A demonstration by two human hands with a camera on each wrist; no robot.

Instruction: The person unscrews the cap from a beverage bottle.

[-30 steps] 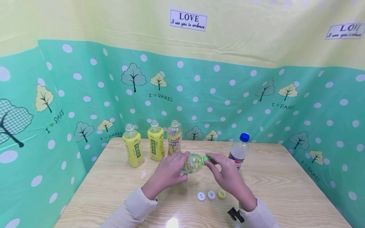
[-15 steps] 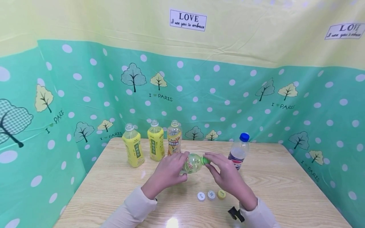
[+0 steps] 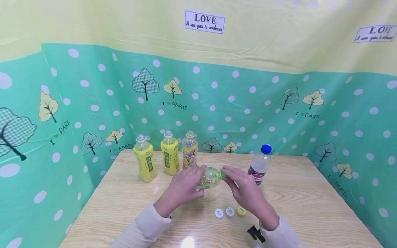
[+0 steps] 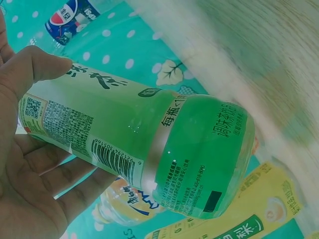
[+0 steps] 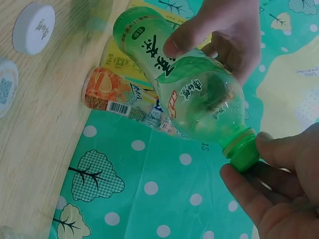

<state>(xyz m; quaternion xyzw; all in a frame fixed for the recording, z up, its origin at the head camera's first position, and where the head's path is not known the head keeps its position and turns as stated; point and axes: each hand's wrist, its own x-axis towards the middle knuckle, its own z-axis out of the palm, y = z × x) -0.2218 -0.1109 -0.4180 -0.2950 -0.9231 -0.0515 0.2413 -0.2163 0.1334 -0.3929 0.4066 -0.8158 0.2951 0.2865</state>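
Note:
A clear green tea bottle [image 3: 212, 178] lies tilted on its side above the table, its neck pointing right. My left hand [image 3: 185, 184] grips its body, with the thumb across the label [image 4: 99, 114] in the left wrist view. At the neck, the fingers and thumb of my right hand [image 3: 249, 189] pinch the green cap [image 5: 244, 153], which sits on the bottle's mouth. The right wrist view shows thumb and forefinger on opposite sides of that cap. Below the hands, two white caps [image 3: 219, 213] and a yellow cap [image 3: 241, 211] lie on the table.
Two yellow-labelled bottles [image 3: 145, 162] and an orange-labelled bottle [image 3: 190, 151] stand uncapped at the back left. A blue-capped Pepsi bottle [image 3: 260, 165] stands behind my right hand. A black clip-like piece [image 3: 255, 234] is by the right sleeve. A patterned curtain [image 3: 217, 103] surrounds the table.
The fingers of my right hand have shifted round the green cap and now cover more of it. My left hand and the bottle have stayed in place.

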